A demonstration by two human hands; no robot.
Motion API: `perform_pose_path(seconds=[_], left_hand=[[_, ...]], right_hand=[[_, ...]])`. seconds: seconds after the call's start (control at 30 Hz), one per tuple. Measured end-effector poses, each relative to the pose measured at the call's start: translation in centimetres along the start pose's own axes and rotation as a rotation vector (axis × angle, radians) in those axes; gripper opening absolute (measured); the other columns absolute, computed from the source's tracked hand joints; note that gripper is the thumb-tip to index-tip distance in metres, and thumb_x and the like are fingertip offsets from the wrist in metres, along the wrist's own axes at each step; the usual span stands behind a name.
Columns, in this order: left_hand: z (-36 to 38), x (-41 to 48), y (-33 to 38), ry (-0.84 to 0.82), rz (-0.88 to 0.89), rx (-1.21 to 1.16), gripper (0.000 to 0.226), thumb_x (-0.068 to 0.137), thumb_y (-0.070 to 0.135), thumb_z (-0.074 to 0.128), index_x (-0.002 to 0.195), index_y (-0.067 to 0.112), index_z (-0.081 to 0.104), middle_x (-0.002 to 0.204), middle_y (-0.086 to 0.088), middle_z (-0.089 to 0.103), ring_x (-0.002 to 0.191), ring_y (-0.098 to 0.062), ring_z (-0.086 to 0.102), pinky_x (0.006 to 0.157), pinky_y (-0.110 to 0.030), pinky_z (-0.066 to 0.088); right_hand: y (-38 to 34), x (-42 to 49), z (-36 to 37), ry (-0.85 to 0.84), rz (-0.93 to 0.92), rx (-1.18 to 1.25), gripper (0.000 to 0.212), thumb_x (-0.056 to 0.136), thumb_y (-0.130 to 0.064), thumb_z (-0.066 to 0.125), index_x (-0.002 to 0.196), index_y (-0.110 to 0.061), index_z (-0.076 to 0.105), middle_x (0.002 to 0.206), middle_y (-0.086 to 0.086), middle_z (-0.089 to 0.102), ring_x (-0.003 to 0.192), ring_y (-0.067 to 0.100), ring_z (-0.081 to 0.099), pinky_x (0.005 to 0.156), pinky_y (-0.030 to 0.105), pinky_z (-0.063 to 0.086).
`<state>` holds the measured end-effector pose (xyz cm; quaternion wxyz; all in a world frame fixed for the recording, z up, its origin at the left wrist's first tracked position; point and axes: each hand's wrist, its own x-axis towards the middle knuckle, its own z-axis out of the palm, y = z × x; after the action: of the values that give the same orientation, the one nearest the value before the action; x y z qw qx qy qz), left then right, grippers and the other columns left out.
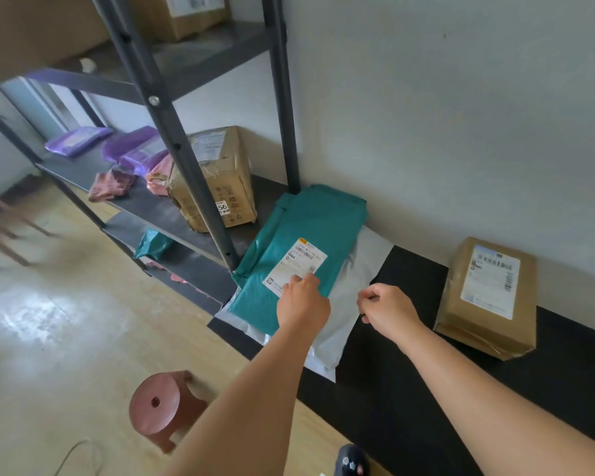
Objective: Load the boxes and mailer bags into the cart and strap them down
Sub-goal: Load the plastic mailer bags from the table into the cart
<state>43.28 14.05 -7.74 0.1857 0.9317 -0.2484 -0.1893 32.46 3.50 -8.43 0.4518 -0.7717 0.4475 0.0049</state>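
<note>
Head view: the green mailer bag (pixel 299 235) lies on a white mailer bag (pixel 361 269) at the front edge of the counter (pixel 409 372); the left grip (pixel 303 304) rests curled on its label, the right grip (pixel 387 309) is clenched just beside, and I cannot tell if either pinches anything. Both bags look light, soft, slippery; best pinched together at the near edge.

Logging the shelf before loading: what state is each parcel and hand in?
White mailer: flat, under green mailer.
Green mailer: flat, label up.
Right box: taped, lying flat.
Box by post: taped, upright.
Left hand: touches that label.
Right hand: curled, nothing visible in it.
</note>
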Motion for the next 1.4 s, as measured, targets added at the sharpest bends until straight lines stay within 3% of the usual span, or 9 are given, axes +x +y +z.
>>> perform_pose_path(seconds=[0.23, 0.4, 0.67, 1.0, 1.2, 1.4], left_hand=[[-1.6, 5.2, -0.2, 0.016, -0.047, -0.023, 0.047, 0.089, 0.017, 0.052, 0.136, 0.021, 0.047, 0.135, -0.006, 0.043, 0.125, -0.026, 0.04, 0.092, -0.039, 0.04], [-2.0, 8.4, -0.8, -0.028, -0.064, -0.023, 0.05, 0.087, 0.033, 0.059, 0.133, 0.018, 0.045, 0.131, -0.008, 0.043, 0.124, -0.029, 0.04, 0.094, -0.039, 0.042], [-3.3, 13.4, -2.7, -0.034, -0.075, 0.031, 0.07, 0.086, 0.046, 0.06, 0.144, 0.022, 0.03, 0.143, -0.006, 0.034, 0.132, -0.026, 0.032, 0.097, -0.044, 0.046], [-2.9, 15.2, -3.9, -0.071, -0.022, 0.091, 0.091, 0.083, 0.063, 0.059, 0.15, 0.021, 0.015, 0.142, -0.009, 0.036, 0.13, -0.027, 0.034, 0.093, -0.039, 0.044], [-2.8, 15.3, -4.1, -0.007, 0.022, 0.088, 0.086, 0.082, 0.065, 0.057, 0.147, 0.021, 0.021, 0.136, -0.008, 0.04, 0.124, -0.027, 0.04, 0.096, -0.039, 0.043], [-2.5, 14.8, -3.3, 0.065, 0.152, 0.002, 0.083, 0.082, 0.063, 0.056, 0.147, 0.023, 0.022, 0.135, -0.004, 0.041, 0.126, -0.023, 0.037, 0.093, -0.036, 0.042]], right_hand=[[-2.1, 3.5, 0.2, -0.024, 0.091, 0.108, 0.036, 0.092, -0.024, 0.059, 0.127, -0.018, 0.057, 0.118, 0.004, 0.063, 0.106, 0.022, 0.063, 0.093, 0.043, 0.054], [-3.2, 5.4, 1.3, -0.009, 0.154, 0.14, 0.041, 0.093, -0.026, 0.059, 0.133, -0.018, 0.053, 0.122, 0.004, 0.062, 0.109, 0.022, 0.062, 0.096, 0.043, 0.052], [-5.5, 7.8, 3.6, 0.037, 0.254, 0.234, 0.037, 0.094, -0.023, 0.06, 0.13, -0.015, 0.054, 0.103, 0.004, 0.068, 0.09, 0.019, 0.069, 0.086, 0.04, 0.056], [-6.7, 8.8, 5.0, 0.081, 0.323, 0.263, 0.049, 0.091, -0.028, 0.065, 0.136, -0.015, 0.049, 0.125, 0.006, 0.061, 0.104, 0.024, 0.065, 0.092, 0.045, 0.054], [-7.0, 8.7, 5.9, 0.095, 0.33, 0.393, 0.051, 0.089, -0.024, 0.07, 0.134, -0.016, 0.049, 0.111, 0.0, 0.063, 0.089, 0.018, 0.067, 0.073, 0.035, 0.06], [-6.5, 8.0, 5.5, 0.164, 0.333, 0.388, 0.038, 0.092, -0.028, 0.067, 0.127, -0.016, 0.055, 0.099, -0.009, 0.062, 0.085, 0.01, 0.064, 0.072, 0.027, 0.053]])
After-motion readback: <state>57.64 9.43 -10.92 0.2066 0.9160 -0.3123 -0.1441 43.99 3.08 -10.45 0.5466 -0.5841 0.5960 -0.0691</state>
